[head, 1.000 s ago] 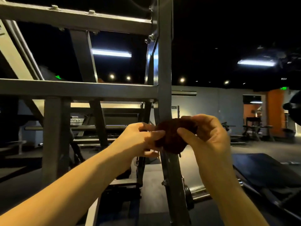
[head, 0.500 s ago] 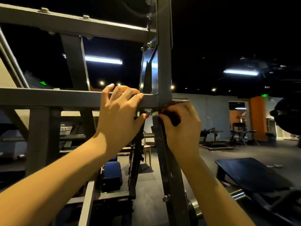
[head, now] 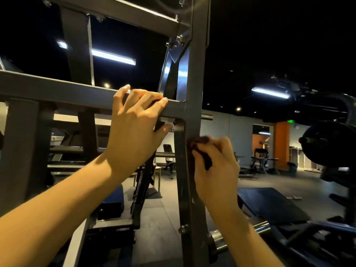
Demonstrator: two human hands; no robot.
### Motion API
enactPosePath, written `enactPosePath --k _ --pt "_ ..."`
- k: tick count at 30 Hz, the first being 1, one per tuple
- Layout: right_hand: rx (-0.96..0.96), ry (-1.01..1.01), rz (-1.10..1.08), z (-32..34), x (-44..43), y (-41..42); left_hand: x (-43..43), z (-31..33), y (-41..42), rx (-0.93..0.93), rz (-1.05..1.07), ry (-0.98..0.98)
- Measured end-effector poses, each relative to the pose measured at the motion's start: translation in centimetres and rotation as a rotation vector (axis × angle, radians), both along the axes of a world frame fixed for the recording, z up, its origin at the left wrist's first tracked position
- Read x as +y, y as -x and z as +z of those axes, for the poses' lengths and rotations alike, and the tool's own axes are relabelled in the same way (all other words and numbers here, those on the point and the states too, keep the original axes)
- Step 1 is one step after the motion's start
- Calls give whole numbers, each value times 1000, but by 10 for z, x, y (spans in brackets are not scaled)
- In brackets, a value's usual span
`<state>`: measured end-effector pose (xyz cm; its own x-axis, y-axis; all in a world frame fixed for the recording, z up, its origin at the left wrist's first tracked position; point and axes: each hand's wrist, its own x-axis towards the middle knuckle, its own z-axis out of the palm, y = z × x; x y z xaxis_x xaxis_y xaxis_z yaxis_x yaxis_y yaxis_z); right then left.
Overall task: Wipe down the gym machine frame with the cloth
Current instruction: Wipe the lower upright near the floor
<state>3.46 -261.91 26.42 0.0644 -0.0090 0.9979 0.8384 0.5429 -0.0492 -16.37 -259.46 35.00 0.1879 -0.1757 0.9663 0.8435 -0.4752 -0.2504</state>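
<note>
A grey steel gym machine frame fills the view, with a tall upright post point(head: 196, 78) and a horizontal crossbar point(head: 57, 87) that meets it. My left hand point(head: 134, 128) wraps over the crossbar just left of the joint, fingers on top and thumb under it. My right hand point(head: 215, 170) presses a small dark brown cloth point(head: 202, 151) against the right face of the upright, just below the joint. Most of the cloth is hidden inside my fist.
A dark padded bench point(head: 269, 205) lies low at the right. A black weight plate point(head: 331, 143) hangs at the right edge. A chrome barbell sleeve point(head: 258, 228) sticks out near the post's foot. More machines stand across the room.
One second ago both hands held the cloth in front of the post. My left hand has since gripped the crossbar, and my right hand has moved the cloth onto the upright and slightly down it.
</note>
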Motion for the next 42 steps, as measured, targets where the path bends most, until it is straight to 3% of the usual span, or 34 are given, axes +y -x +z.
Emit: enactPosePath --k 4,10,17,21,24,29,32,38,42 --pt "0 99 10 -27 -7 -7 -1 -1 -1 11 18 9" --pt "-1 -77 -63 55 2 9 -4 -7 -6 24 68 40" --pt "-95 47 32 -51 -15 -8 -9 -12 -7 23 64 91" --pt "-125 -32 -84 11 -1 -2 -14 -8 -3 51 63 113" --pt "-80 -59 -39 36 7 5 -18 -13 -3 26 43 113" --pt "-149 137 66 -77 -14 -16 -26 -47 -15 32 -88 43" --pt "-245 189 84 -94 -25 -27 -23 -65 -25 25 -190 189" --pt "-80 45 -6 0 -8 -1 -21 -60 -36 -193 -599 679" --pt "-110 84 101 -79 -11 -14 -17 -64 -42 -259 -661 767"
